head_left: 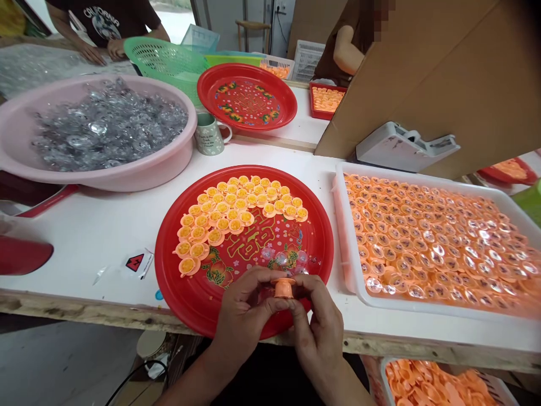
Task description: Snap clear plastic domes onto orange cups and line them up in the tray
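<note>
Whitish tabletop (105,242) spread out under a round red tray (173,287), and a cardboard panel (422,73) stood beyond that tray to the right. Over the tray's near side, the left hand (247,310) and the right hand (319,321) were close together, fingertips pinching one small orange piece (284,288) from both sides, its broad rim uppermost.

With so many fingers on something so small, an uneven squeeze could have made it slip, probably falling onto the tray or over its near rim. That rim seemed to reach the table's edge, so a leaning forearm might have tipped the tray and slid its contents together.

Counting, I made it one piece held and roughly forty yellow-centred cups (222,208) across the tray's far and left parts; they sat too tightly for an exact figure. Several clear domes (281,258) lay on the tray just beyond the hands, partly hidden. Left of the tray and farther back was one pink basin (169,175), its clear plastic parts (114,129) too jumbled to count. Beyond the tray stood one mug (210,136); to its right were one white tray (422,309), crowded with well over a hundred orange pieces, and, farther back, one tape dispenser (393,148).
</note>
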The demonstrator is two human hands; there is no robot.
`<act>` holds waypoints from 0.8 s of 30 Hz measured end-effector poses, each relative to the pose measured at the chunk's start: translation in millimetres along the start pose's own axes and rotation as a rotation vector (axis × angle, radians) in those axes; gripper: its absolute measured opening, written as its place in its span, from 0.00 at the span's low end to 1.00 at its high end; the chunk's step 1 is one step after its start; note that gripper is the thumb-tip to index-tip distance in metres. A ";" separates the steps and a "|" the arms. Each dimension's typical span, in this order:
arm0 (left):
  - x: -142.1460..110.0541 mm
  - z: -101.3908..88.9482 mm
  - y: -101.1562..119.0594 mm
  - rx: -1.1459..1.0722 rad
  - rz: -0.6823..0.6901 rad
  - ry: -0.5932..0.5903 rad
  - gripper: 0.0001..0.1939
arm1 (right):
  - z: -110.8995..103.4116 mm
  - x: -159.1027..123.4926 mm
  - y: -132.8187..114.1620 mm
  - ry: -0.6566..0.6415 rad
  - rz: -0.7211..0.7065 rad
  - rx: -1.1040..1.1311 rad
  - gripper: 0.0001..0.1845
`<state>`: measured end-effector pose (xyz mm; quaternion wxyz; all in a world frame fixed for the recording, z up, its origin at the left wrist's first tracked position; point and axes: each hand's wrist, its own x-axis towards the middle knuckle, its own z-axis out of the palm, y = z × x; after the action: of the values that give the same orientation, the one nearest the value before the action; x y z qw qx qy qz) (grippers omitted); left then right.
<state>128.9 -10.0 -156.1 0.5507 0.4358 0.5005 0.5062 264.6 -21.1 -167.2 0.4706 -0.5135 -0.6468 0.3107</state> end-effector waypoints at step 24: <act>-17.0 24.1 -23.5 0.120 0.085 0.187 0.12 | 11.2 -7.0 34.5 0.018 0.252 -0.338 0.21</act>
<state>155.9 -28.8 -174.5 0.4528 0.4396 0.5600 0.5367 267.3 -17.3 -203.9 0.3410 -0.6647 -0.6163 0.2494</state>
